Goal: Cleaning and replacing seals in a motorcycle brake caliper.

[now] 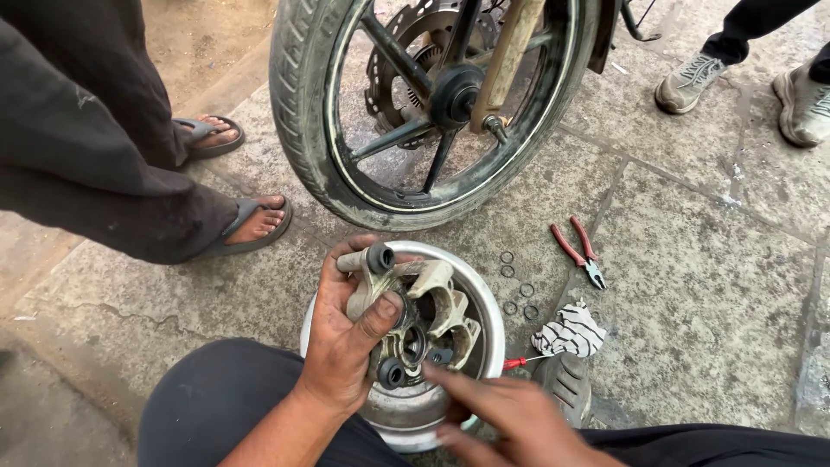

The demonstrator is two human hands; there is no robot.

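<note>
Right hand [510,419] cut off by frame; left hand [346,333] covers brake caliper [424,316].

My one head-worn camera looks steeply down, close over my hands, facing the black spoked motorcycle wheel [432,104].

Both forearms are bare, with no sleeves, watch or rings in view. The left hand [350,333] and right hand [510,419] look smudged with grime. Dark trousers [216,398] cover the legs, near left and near right.
</note>
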